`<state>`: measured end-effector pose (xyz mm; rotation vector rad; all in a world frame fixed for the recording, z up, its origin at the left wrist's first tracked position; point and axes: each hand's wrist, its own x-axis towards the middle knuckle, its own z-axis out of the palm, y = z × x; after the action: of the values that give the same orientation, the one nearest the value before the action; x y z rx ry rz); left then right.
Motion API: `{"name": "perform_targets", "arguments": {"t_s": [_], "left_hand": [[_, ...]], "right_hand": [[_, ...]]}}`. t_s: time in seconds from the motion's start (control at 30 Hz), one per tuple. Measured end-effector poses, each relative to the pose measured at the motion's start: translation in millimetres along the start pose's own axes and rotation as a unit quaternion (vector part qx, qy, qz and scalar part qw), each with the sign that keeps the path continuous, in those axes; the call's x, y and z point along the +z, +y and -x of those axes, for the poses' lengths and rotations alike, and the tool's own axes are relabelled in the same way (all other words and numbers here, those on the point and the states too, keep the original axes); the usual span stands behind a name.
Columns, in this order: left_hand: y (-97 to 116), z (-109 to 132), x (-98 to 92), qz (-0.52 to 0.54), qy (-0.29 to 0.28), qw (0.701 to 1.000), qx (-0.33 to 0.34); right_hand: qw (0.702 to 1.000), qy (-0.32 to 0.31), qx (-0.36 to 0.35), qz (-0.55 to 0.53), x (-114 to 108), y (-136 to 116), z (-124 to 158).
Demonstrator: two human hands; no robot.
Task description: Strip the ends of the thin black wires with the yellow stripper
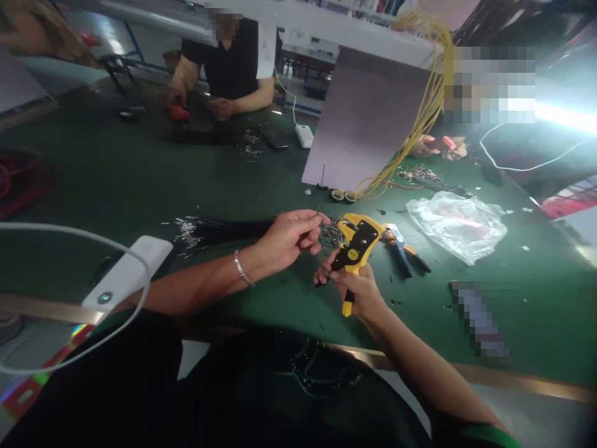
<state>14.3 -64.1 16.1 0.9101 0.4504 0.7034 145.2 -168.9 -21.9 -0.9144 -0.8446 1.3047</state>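
Head view: the person's left hand (pixel 286 239) and right hand (pixel 358 291) are close together but not touching, above a green bench mat (pixel 280 298). The right hand is closed around the grip of a yellow-and-black wire stripper (pixel 357 249), a chunky moulded plastic tool with a ribbed black face. A round yellow sticker (pixel 353 254) sits on that face, and no writing on it can be read. The left thumb and fingers pinch a thin black wire (pixel 318 208) just beside the stripper's nose; exactly where the wire meets the tool is hard to tell. A slim silver chain bracelet (pixel 242 269) circles the left wrist.

Right beside the stripper lies a small heap of wire scraps (pixel 332 235). Just right of the stripper rest blue-handled pliers (pixel 398 249), and farther right a crumpled clear plastic bag (pixel 454 227). Left of the stripper stretches a bundle of black wires (pixel 219 231) with bright metal ends. Farther left, a white power bank (pixel 125 274) with a smooth plastic shell trails a white cable (pixel 74 229).

Beyond the stripper, a bunch of yellow wires (pixel 420 118) hangs beside a flat gray board (pixel 366 118), with a small roll of black tape (pixel 337 195) at its foot. Well past the stripper, across the bench, a co-worker in a black shirt (pixel 228 74) has one hand near a red object (pixel 180 113).
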Motion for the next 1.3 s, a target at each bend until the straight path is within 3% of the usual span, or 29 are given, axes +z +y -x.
{"name": "perform_targets", "arguments": {"t_s": [0.2, 0.5, 0.67, 0.97, 1.3], "left_hand": [[4, 5, -1.3, -0.020, -0.038, 0.999, -0.024], [6, 1, -7.1, -0.145, -0.089, 0.982, -0.079], [0, 0, -7.8, -0.209, -0.047, 0.975, -0.055], [-6, -4, -16.7, -0.225, -0.087, 0.966, -0.090], [1, -13, -23.2, -0.202, 0.023, 0.977, -0.061]], "right_hand": [[0.999, 0.011, 0.012, -0.035, -3, -2, -4], [1.000, 0.013, 0.005, -0.019, -7, -5, -12], [0.999, 0.020, 0.023, -0.022, -8, -5, -11], [0.998, -0.015, 0.053, -0.032, -15, -3, -16], [0.996, -0.049, 0.070, -0.038, -24, 1, -19]]}}
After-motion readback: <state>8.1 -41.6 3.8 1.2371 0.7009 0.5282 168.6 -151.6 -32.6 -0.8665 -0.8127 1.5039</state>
